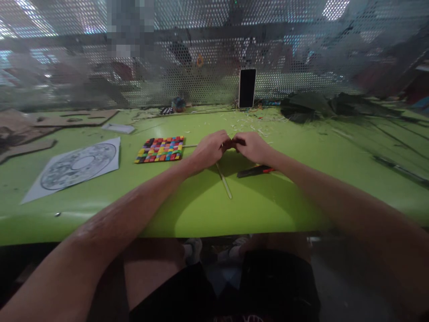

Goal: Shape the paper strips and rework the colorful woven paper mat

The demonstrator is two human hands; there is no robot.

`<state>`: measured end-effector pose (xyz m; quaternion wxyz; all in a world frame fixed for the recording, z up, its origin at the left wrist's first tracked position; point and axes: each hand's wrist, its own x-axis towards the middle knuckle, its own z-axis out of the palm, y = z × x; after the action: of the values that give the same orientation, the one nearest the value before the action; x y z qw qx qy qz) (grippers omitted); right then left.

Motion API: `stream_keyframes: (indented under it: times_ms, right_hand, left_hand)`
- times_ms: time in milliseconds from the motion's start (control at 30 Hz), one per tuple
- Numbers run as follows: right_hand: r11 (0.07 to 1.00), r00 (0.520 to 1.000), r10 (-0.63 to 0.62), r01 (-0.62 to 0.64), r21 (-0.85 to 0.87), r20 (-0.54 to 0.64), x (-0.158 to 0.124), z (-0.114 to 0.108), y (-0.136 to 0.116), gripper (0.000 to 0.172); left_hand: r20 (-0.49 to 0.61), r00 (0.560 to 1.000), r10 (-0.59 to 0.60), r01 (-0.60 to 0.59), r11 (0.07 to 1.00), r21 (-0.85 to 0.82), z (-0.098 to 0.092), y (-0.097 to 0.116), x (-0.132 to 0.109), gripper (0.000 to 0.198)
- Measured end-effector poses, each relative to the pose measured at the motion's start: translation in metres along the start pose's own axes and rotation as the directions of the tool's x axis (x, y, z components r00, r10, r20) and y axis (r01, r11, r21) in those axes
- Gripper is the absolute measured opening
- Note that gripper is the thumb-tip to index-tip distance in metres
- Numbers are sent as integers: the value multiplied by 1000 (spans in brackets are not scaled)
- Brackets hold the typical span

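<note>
My left hand [212, 146] and my right hand [252, 146] meet just above the green table, fingertips bent and pressed together. Whatever they pinch is hidden by the fingers. Below my left hand a thin pale stick [224, 182] slants toward the table's front edge; I cannot tell whether the hand touches its upper end. Beside the left wrist lies a colourful woven checkered panel [160, 149], with a thin light stick [190, 145] running from its right side toward the hand. Under my right hand rests a cutter knife [253, 171] with a dark blade-like part and a red bit.
A printed sheet with a ring design [82, 165] lies at left, near cut cardboard [70, 118] and a small white tray [118, 128]. A phone [247, 88] leans upright against the perforated metal screen [214, 53]. Pale shavings and dark green leaves [311, 107] lie at the back.
</note>
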<state>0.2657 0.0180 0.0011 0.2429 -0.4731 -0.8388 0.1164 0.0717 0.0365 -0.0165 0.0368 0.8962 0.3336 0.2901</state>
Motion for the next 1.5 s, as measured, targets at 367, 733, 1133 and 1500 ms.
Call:
stream_keyframes:
  times_ms: [367,733,1133,1500]
  right_hand:
    - [976,996,94,-92,198,4,-2,-6,-6,30]
    - [971,997,66,-74,227,42,-4,-8,-8,30]
    - [998,999,-38,39,55,-19,1,-4,-1,23]
    - [972,997,43,-58,228,71,0,-12,-5,24]
  left_hand:
    - [-17,1000,10,-9,1000,16,-1,1,1,22]
    - [-39,998,45,-49,993,-105,-2,-7,2,18]
    - [7,998,-56,55,939,-338,1,-8,0,19]
    - [22,997,-71,74,941,-329,-3,-8,0,21]
